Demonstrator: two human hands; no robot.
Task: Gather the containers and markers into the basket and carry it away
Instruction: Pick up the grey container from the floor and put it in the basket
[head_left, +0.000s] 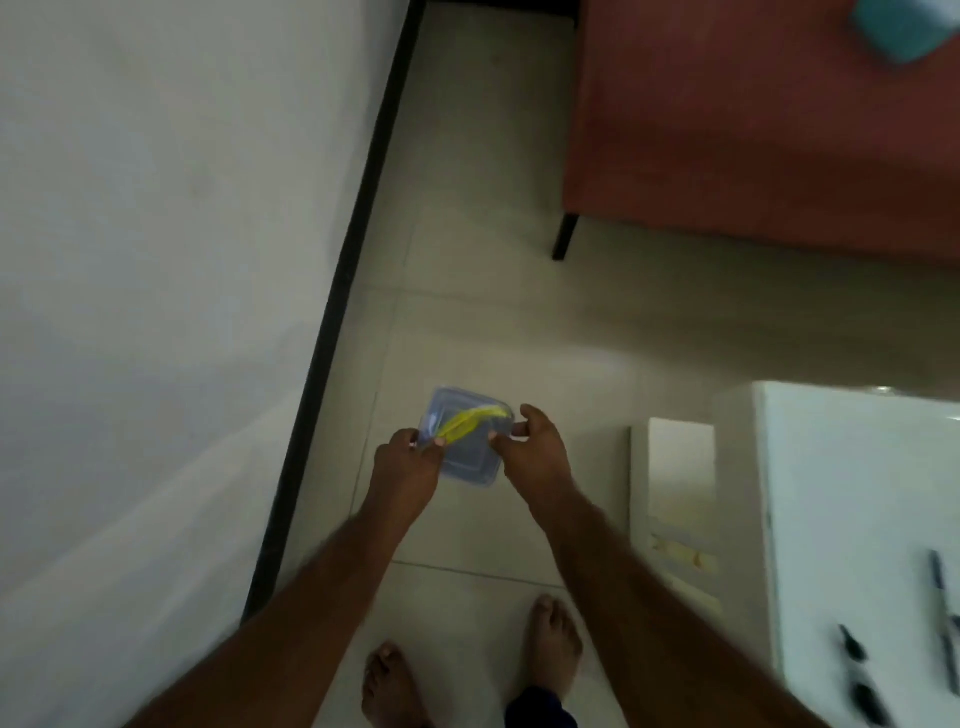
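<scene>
I hold a small clear bluish plastic container (470, 447) with a yellow piece (470, 422) on its lid out in front of me above the floor. My left hand (410, 465) grips its left edge, thumb on the yellow piece. My right hand (535, 441) pinches its right edge with thumb and fingers. Several dark markers (940, 613) lie on a white table (857, 493) at the lower right. No basket is in view.
A white wall with a black skirting strip (337, 312) runs along the left. A red sofa (753, 130) with a teal cushion (904, 28) stands at the upper right. My bare feet (550, 644) stand on pale floor tiles. A white box-like shelf (675, 499) sits beside the table.
</scene>
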